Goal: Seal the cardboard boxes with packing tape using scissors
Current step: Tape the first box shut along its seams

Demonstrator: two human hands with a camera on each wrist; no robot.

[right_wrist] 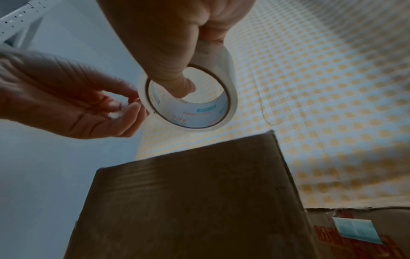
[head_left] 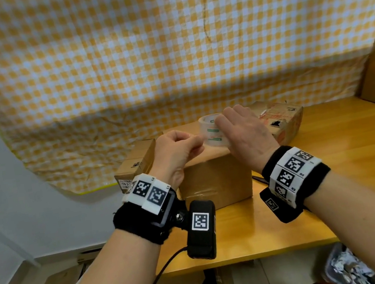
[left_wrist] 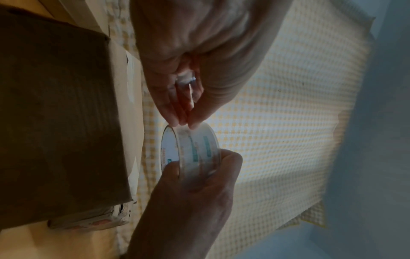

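Our left hand [head_left: 180, 150] pinches the loose end of the tape just beside the roll. To its right, our right hand [head_left: 243, 130] grips the tape roll [head_left: 211, 131], thumb through its core, above the closed cardboard box [head_left: 215, 181]. If the pinch slips, the thin end could snap back onto the roll or stick to itself.

Three cardboard boxes [head_left: 215, 181] rest on the wooden table [head_left: 335, 180].
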